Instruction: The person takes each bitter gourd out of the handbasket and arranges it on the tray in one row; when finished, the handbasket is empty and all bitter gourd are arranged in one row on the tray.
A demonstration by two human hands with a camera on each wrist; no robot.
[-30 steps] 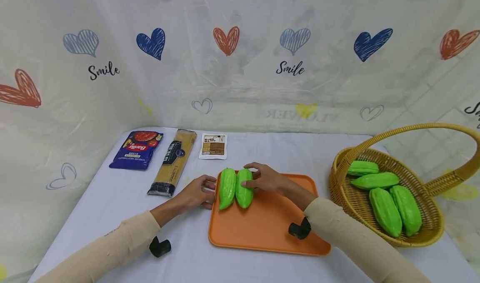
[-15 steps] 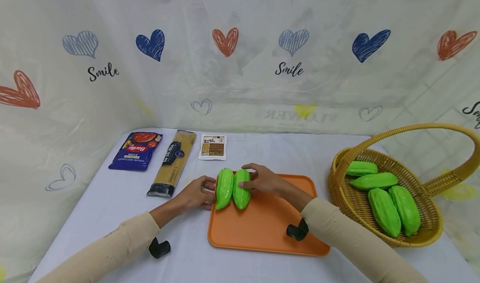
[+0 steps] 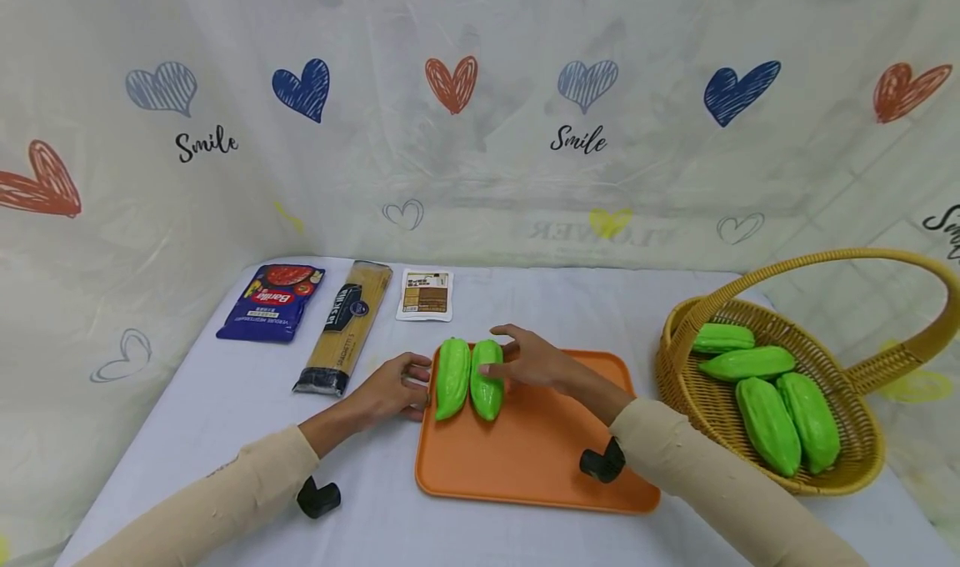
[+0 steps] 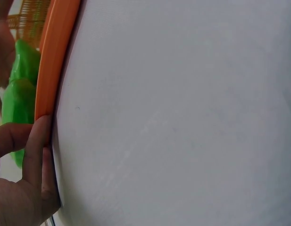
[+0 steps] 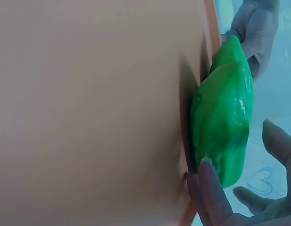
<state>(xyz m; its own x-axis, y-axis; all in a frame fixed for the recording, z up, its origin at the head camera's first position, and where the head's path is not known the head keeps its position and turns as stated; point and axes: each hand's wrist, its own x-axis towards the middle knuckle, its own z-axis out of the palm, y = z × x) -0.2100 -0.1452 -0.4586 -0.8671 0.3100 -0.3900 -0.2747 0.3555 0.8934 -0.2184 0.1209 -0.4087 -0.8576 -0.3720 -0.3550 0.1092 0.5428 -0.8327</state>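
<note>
Two bright green ribbed bitter melons lie side by side at the left end of an orange tray. The right-hand bitter melon is touched by the thumb of my right hand, whose other fingers are spread behind it. In the right wrist view a fingertip rests on that melon's end, the other fingers apart from it. Against the left-hand bitter melon it lies nearly touching. My left hand rests its fingertips on the tray's left edge; the left wrist view shows those fingers bent at the orange rim.
A wicker basket with a tall handle holds several more bitter melons at the right. Back left lie a blue Barilla pouch, a spaghetti pack and a small white-and-brown packet. A patterned curtain stands behind the table.
The two bitter melons shift slightly left and then back right on the tray, my right hand moving with them. My left hand stays at the tray's edge.
</note>
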